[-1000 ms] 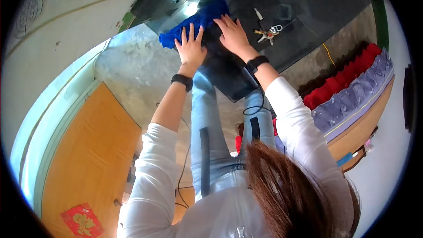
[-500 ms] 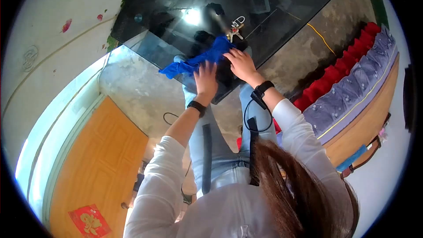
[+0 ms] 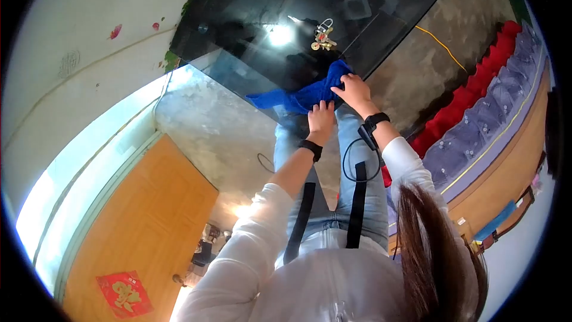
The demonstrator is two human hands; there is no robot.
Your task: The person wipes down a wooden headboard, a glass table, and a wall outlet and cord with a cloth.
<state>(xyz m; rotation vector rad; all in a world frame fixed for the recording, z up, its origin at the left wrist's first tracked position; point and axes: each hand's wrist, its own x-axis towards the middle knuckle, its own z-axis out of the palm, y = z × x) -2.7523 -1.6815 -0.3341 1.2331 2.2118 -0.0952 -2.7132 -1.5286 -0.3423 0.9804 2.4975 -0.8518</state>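
Observation:
A blue cloth (image 3: 298, 98) lies crumpled along the near edge of the black glass table (image 3: 238, 36). My left hand (image 3: 322, 122) is at the cloth's near edge, fingers bent onto the fabric. To its right, my right hand (image 3: 356, 92) grips the bunched right end of the cloth between thumb and fingers. Farther in on the glass, apart from both hands, rests a bunch of keys (image 3: 322, 42) with a metal shackle-shaped piece.
A bed with a purple and red ruffled cover (image 3: 476, 107) stands at the right. A yellow cord (image 3: 441, 46) runs over the floor. An orange door (image 3: 140, 214) is at the lower left, and a white wall (image 3: 89, 24) borders the table's left side.
Both hands have shifted right along the table edge, and the cloth has come with them. My left hand's spread fingers have drawn together, and my right fingers have closed on the cloth.

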